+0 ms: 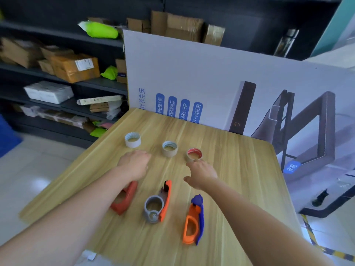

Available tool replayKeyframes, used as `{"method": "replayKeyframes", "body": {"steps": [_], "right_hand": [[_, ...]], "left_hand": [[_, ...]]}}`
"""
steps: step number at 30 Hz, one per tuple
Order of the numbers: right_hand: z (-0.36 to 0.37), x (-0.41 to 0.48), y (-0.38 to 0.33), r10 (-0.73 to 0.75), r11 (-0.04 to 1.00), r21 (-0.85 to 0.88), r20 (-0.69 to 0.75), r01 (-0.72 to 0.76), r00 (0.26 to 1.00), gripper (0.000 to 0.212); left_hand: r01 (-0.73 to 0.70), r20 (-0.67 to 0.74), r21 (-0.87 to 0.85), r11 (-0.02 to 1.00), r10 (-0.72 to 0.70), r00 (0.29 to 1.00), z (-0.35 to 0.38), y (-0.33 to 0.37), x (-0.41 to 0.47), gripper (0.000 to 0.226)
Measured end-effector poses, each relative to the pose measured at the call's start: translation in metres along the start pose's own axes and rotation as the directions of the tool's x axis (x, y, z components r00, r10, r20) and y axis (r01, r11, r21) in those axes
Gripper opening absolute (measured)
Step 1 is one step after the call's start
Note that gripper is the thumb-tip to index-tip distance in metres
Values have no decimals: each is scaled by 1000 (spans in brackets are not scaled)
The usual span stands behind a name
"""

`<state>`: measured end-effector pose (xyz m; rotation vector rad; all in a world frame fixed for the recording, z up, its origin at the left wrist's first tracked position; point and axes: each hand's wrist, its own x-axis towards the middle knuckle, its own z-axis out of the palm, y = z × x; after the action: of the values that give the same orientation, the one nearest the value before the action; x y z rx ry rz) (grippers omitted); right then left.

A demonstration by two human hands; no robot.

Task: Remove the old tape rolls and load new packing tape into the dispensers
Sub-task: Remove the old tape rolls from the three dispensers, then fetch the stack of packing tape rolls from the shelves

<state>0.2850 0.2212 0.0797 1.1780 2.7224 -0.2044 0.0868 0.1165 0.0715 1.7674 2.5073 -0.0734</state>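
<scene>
Toward the table's (240,160) far edge stand three tape rolls: white (132,139), tan (169,148) and red-cored (194,154). Right hand (201,174), fingers loosely spread and empty, nearly touches the red-cored one; left hand (135,164) hovers empty, fingers curled. Three dispensers lie nearer (red (125,198), orange-grey (158,204), orange-blue (194,223)). Best pinch the roll's rim squarely, lifting straight up.

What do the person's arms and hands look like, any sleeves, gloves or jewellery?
Both arms are bare as far as the picture shows, with no sleeves in view. The left hand and right hand wear no gloves, and no watch, band or ring shows. The picture is slightly blurred, so fine details cannot be told.
</scene>
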Motion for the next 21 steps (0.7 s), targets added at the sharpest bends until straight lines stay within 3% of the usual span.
{"method": "replayKeyframes", "body": {"steps": [6, 10, 21], "right_hand": [[-31, -5, -58, -149, 987, -80, -77, 143, 986, 47], [-47, 3, -113, -257, 962, -128, -117, 243, 959, 43], [-83, 40, -314, -523, 852, -135, -266, 506, 810, 42]], "left_hand": [[125, -43, -61, 990, -128, 991, -28, -49, -44, 34], [159, -107, -3, 987, -159, 982, -45, -90, -73, 27], [382, -209, 46, 923, -365, 907, -86, -254, -168, 22]]}}
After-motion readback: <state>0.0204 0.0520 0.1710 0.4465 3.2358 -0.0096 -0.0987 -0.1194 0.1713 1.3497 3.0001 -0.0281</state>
